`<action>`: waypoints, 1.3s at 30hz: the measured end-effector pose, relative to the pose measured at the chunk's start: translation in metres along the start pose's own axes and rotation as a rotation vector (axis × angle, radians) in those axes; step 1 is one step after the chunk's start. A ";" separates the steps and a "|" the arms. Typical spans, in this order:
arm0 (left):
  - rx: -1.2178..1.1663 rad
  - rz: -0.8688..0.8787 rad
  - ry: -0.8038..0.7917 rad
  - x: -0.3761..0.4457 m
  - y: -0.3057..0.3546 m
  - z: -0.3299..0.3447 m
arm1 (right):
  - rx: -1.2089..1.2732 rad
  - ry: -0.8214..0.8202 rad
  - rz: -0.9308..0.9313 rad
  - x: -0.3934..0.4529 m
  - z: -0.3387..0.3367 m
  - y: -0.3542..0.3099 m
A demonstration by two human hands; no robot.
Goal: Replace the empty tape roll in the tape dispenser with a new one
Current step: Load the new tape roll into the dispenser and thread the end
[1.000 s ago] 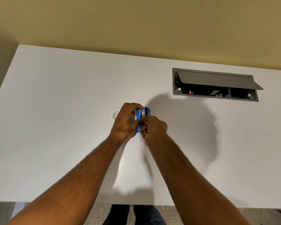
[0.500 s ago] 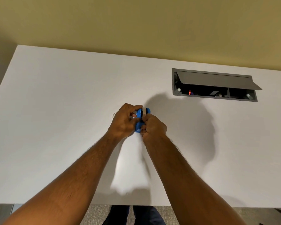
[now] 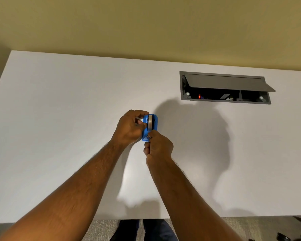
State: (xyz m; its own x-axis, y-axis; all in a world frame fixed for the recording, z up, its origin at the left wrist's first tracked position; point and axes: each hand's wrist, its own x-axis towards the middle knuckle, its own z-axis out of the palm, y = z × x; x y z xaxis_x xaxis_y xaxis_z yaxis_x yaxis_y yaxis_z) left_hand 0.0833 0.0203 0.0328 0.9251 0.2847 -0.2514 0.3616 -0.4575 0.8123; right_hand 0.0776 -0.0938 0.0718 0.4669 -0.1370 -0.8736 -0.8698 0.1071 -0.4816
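A small blue tape dispenser [image 3: 154, 125] stands on the white table [image 3: 59, 119] near its middle, with a tape roll [image 3: 150, 121] seated in it, edge toward me. My left hand [image 3: 130, 127] grips the dispenser from its left side, fingers curled over the roll's top. My right hand [image 3: 159, 146] is just in front of the dispenser, thumb and forefinger pinched at its near end, where the cutter sits. Whether a strip of tape is between those fingers is too small to tell.
A grey cable box [image 3: 224, 87] with its lid propped open is set into the table at the back right. A yellow wall [image 3: 146, 28] rises behind the table. My legs [image 3: 142, 230] and grey carpet show below the near edge.
My right hand has slid back toward me, off the roll, down to the dispenser's near end. My left hand keeps its grip on the dispenser.
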 end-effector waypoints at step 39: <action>0.003 0.008 -0.015 0.003 -0.004 0.000 | -0.030 0.097 -0.233 0.007 -0.014 0.048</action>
State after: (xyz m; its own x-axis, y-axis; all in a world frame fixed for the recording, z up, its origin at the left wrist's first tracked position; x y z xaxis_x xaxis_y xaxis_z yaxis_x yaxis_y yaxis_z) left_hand 0.0845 0.0233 0.0288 0.9295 0.2688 -0.2526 0.3545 -0.4623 0.8127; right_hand 0.0366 -0.1033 0.0440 0.6390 -0.2490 -0.7278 -0.7455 0.0323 -0.6657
